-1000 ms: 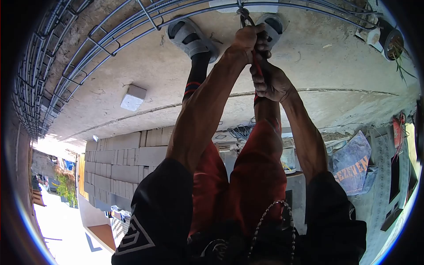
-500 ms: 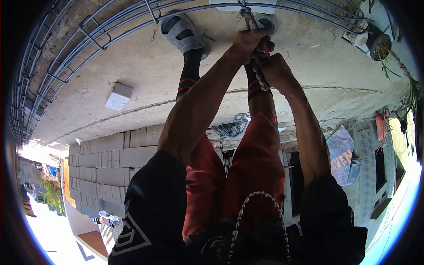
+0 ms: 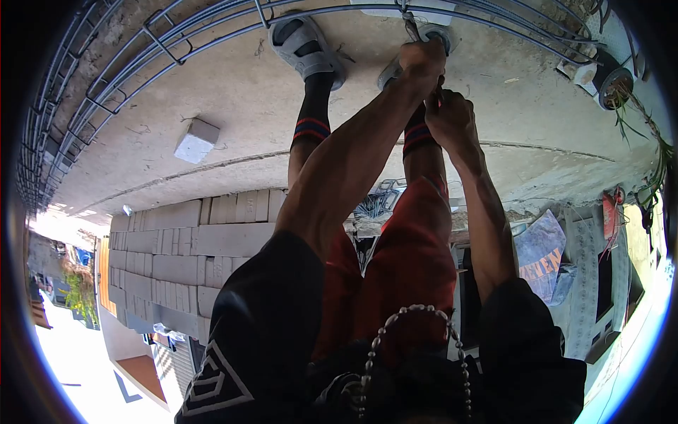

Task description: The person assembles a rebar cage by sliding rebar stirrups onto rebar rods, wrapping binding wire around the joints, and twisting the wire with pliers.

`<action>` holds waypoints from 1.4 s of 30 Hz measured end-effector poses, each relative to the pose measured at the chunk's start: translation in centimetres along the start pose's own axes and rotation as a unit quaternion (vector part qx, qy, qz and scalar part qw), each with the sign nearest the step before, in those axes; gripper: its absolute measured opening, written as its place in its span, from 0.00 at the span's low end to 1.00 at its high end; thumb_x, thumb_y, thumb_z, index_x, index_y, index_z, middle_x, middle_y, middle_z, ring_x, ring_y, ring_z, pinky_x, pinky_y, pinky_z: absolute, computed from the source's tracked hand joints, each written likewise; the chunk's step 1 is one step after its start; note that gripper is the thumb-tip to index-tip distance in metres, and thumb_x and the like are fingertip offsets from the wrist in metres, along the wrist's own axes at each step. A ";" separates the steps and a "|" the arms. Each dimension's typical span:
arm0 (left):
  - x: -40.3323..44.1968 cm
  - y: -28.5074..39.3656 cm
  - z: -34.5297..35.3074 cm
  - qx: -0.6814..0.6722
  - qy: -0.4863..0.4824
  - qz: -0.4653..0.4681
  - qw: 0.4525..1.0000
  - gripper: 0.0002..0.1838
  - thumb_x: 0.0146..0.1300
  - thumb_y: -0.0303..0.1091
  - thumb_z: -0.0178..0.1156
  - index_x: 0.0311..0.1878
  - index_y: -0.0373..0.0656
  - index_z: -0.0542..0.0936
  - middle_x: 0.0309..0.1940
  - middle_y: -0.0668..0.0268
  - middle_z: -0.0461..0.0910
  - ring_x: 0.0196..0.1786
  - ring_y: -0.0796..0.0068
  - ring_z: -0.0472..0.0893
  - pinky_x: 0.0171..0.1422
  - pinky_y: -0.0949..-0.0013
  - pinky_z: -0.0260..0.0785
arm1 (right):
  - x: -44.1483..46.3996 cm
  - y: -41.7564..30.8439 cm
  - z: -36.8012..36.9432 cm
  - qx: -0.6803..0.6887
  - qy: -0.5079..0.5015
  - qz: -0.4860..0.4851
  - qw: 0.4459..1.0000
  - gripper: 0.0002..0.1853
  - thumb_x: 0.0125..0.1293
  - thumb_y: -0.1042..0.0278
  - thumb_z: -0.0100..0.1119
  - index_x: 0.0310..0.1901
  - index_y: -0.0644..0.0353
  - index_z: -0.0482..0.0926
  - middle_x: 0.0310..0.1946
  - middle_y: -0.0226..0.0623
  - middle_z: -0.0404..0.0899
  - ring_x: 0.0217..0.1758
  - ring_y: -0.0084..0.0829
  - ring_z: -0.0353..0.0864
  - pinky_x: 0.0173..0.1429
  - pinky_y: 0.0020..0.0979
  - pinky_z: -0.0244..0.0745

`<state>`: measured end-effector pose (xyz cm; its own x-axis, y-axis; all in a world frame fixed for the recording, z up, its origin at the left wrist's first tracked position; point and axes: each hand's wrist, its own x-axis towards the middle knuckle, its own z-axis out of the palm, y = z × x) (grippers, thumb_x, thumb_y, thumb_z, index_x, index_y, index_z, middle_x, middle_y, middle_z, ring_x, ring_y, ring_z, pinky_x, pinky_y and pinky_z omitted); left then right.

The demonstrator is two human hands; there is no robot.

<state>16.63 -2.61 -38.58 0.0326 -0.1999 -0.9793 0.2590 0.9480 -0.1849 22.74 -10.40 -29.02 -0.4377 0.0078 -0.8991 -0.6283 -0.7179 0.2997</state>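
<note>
Stretched out forward, my left hand (image 3: 422, 60) is closed around pincers (image 3: 410, 27), whose metal head points up at the near rods of a rebar cage (image 3: 339, 10). The head is at a twist of tie wire (image 3: 404, 7) on the rod. Just below and right, my right hand (image 3: 450, 116) is closed too, around the lower handle end; little of the handle shows between my fists. Both hands are above my right foot in a grey sandal (image 3: 432, 34). My left sandal (image 3: 307, 46) stands on the concrete to the left.
The rebar cage curves along the front and left side. A pale block (image 3: 197, 140) lies on the concrete floor (image 3: 233, 106). Stacked blocks (image 3: 166, 244) stand behind me. A potted plant (image 3: 616, 88) is at the right, and a printed sack (image 3: 542, 247) lies behind.
Both hands have shifted slightly right in view. My left wrist has turned over, its fist now covering more of the pincers, and the red handle seen before is mostly hidden.
</note>
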 end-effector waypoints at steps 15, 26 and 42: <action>-0.2 -0.7 -1.6 0.062 0.064 -0.001 0.996 0.16 0.56 0.40 0.62 0.38 0.35 0.78 0.30 0.56 0.82 0.33 0.64 0.83 0.36 0.59 0.77 | 1.7 0.2 -0.2 -0.165 -0.048 -0.073 0.982 0.14 0.66 0.57 0.53 0.35 0.61 0.73 0.18 0.30 0.75 0.19 0.22 0.76 0.24 0.28 0.71; 0.5 -0.2 -1.8 0.093 0.126 0.025 0.987 0.16 0.55 0.37 0.59 0.37 0.31 0.78 0.34 0.54 0.81 0.37 0.65 0.82 0.42 0.61 0.76 | 2.1 -0.2 1.2 -0.260 0.148 -0.103 0.949 0.15 0.65 0.60 0.55 0.42 0.65 0.73 0.23 0.32 0.74 0.19 0.20 0.74 0.21 0.23 0.72; -0.4 0.4 -1.2 0.180 0.208 0.055 0.960 0.17 0.55 0.41 0.61 0.35 0.33 0.81 0.37 0.51 0.82 0.40 0.67 0.84 0.45 0.57 0.77 | 2.9 -0.3 2.0 -0.110 -0.041 -0.047 0.992 0.08 0.64 0.64 0.54 0.36 0.60 0.74 0.19 0.27 0.72 0.19 0.19 0.76 0.25 0.26 0.73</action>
<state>15.58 -1.90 -38.33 -0.2893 0.0833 -0.9536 0.5952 0.7959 -0.1111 20.33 -8.75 -31.08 -0.4398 0.1321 -0.8883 -0.5170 -0.8460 0.1301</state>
